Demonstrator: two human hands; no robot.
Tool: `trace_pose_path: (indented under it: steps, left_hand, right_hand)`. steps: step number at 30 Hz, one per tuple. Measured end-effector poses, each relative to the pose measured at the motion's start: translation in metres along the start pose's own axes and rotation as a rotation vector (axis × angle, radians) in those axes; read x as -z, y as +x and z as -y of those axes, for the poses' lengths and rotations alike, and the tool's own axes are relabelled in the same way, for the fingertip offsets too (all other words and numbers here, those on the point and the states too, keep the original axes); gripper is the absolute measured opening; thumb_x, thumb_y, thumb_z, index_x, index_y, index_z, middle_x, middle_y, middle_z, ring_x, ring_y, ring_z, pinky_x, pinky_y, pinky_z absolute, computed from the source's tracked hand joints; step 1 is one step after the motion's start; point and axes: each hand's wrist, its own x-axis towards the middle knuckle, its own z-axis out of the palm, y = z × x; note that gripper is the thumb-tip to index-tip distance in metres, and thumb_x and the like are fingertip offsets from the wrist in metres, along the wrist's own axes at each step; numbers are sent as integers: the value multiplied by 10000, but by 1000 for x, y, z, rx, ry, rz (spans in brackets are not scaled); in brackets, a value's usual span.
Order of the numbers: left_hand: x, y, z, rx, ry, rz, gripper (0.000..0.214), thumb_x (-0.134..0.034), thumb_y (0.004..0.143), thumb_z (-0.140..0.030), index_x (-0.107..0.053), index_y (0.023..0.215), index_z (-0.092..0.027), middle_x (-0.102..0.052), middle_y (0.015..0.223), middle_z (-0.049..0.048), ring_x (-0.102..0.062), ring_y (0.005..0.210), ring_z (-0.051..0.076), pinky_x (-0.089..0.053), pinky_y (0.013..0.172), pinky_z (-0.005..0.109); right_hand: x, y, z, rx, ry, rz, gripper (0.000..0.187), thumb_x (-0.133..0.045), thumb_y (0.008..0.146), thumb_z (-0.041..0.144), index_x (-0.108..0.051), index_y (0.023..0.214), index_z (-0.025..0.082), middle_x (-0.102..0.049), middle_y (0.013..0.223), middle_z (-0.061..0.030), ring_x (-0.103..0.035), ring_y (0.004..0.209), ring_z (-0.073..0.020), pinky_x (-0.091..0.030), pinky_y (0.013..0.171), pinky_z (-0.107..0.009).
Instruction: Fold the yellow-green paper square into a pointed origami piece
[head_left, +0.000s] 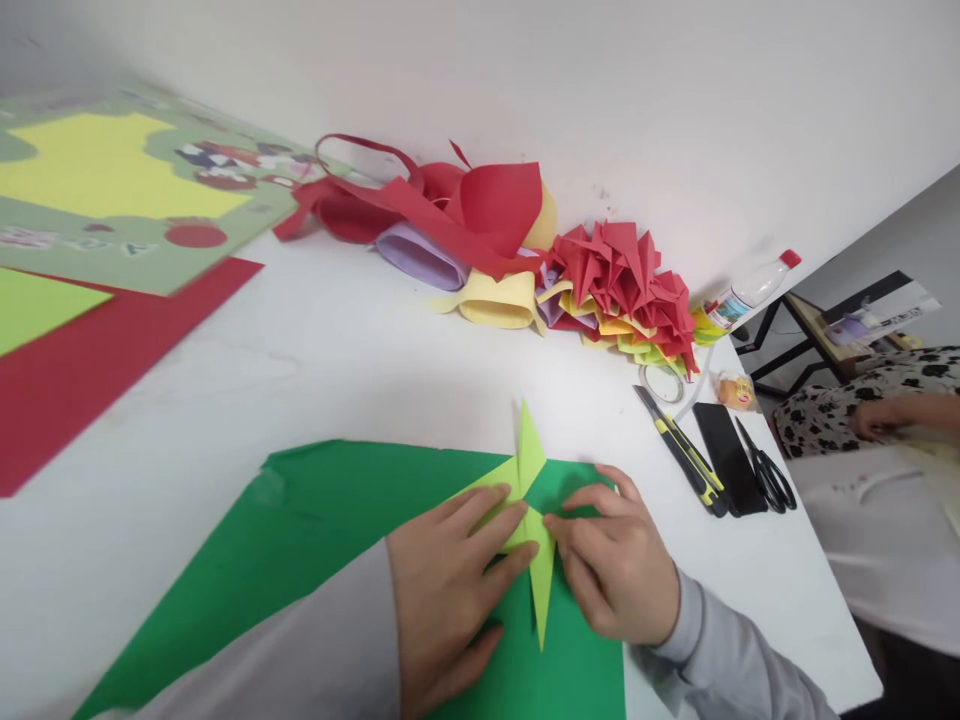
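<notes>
A light yellow-green folded paper (532,450) lies on a large green sheet (360,490), with pointed flaps toward the far and near sides. Across its left part my left hand (457,575) rests flat, fingers stretched and apart, covering some of the folds. My right hand (619,560) is curled at the paper's right edge, thumb and index finger pinched on it near the middle. The exact fold under the fingertips is hidden.
Red folded paper pieces (619,280) and rolled paper (499,300) line the wall. A utility knife (682,455), a black flat object (729,460), scissors (769,475) and a bottle (754,290) lie right. A decorated board (247,225) stands left; another person's hand (874,418) shows far right.
</notes>
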Motion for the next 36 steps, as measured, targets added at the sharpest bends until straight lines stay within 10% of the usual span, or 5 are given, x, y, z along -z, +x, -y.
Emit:
trace_pose_path:
  steps: [27, 36]
  left_hand:
    - [-1, 3, 0, 4, -11, -85, 371, -608, 752, -270, -678, 1105, -179, -633, 1252, 118, -503, 1160, 369, -465, 948, 533]
    - [-4, 10, 35, -238, -56, -220, 260, -476, 848, -149, -673, 1016, -171, -743, 1078, 76, -621, 1002, 272, -539, 856, 397]
  right_hand:
    - [-4, 0, -3, -83, 63, -71, 175, -473, 860, 127, -614, 797, 210, -665, 636, -2, -616, 699, -172, -435, 970, -447]
    - [-23, 3, -29, -198, 226, -180, 125, -534, 899, 226, -648, 853, 209, -690, 739, -31, -614, 749, -180, -464, 751, -335]
